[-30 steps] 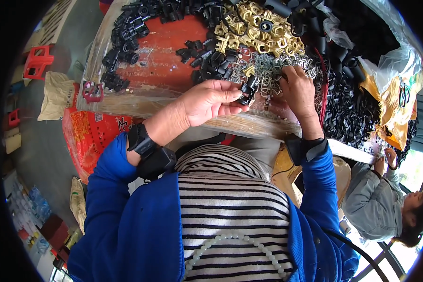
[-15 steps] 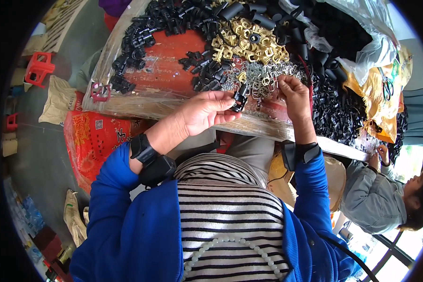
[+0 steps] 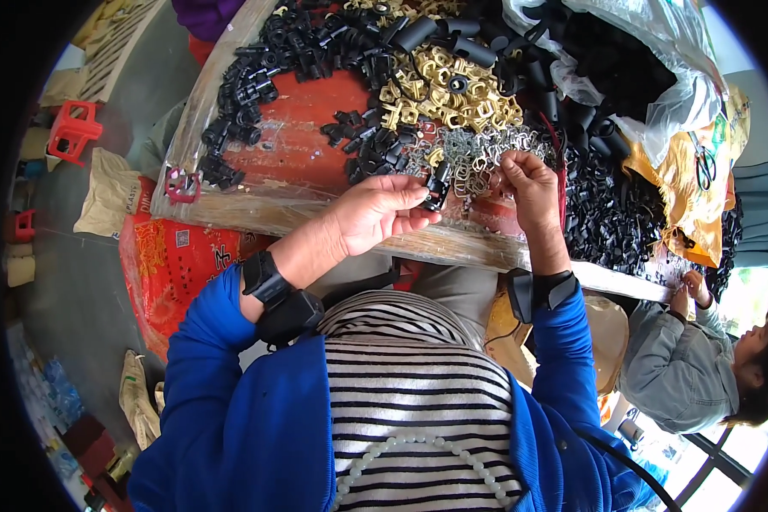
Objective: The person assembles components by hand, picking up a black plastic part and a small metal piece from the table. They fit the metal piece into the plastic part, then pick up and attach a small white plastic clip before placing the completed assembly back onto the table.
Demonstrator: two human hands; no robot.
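Note:
My left hand is closed on a small black plastic fitting, pinching it between thumb and fingers above the table's near edge. My right hand hovers just right of it, thumb and fingertips pinched together. Whatever sits in that pinch, if anything, is too small to make out. Beneath and between the hands lies a heap of bent silver wire clips. Behind the clips are brass-coloured metal pieces, and to their left a small pile of black plastic pieces.
Black fittings line the table's far left, and black tubes lie at the back. More small black parts spread to the right, near scissors on a yellow sack. A co-worker sits at the right.
The view has shifted a little, so the table's contents sit slightly lower. My right hand's pinch has come slightly closer to me; my left hand still holds the black fitting.

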